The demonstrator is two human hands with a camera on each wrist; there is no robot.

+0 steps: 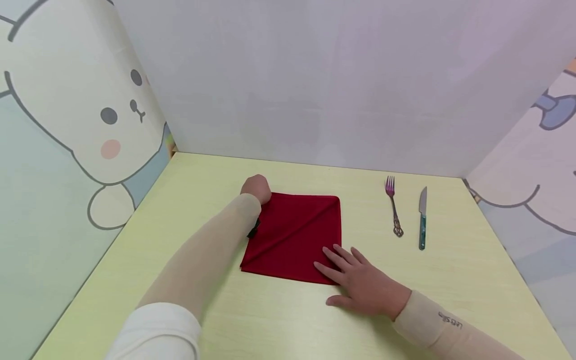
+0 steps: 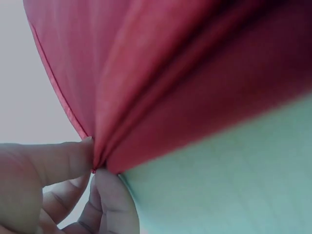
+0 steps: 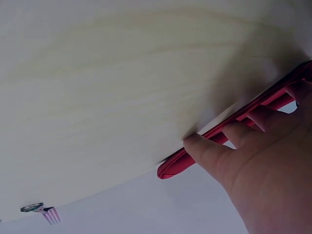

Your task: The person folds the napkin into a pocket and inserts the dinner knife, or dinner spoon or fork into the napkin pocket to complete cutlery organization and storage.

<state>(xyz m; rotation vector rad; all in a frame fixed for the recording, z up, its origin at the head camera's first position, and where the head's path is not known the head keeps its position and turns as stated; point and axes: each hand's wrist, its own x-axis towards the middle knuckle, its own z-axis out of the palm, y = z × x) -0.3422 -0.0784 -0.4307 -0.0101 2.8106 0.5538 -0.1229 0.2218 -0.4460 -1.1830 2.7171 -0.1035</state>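
Note:
A red cloth napkin, folded into a square, lies on the pale yellow table with a raised diagonal crease across it. At its far left corner my left hand pinches the fabric between thumb and fingers. The left wrist view shows the red napkin gathered into tight pleats at that pinch. My right hand has its fingers spread and straight, with the fingertips resting on the napkin's near right corner. From the right wrist, the napkin appears as a thin folded edge under the fingers.
To the right of the napkin lie a fork and a knife with a green handle. A plain pale wall stands behind the table, and printed cartoon panels flank it on both sides.

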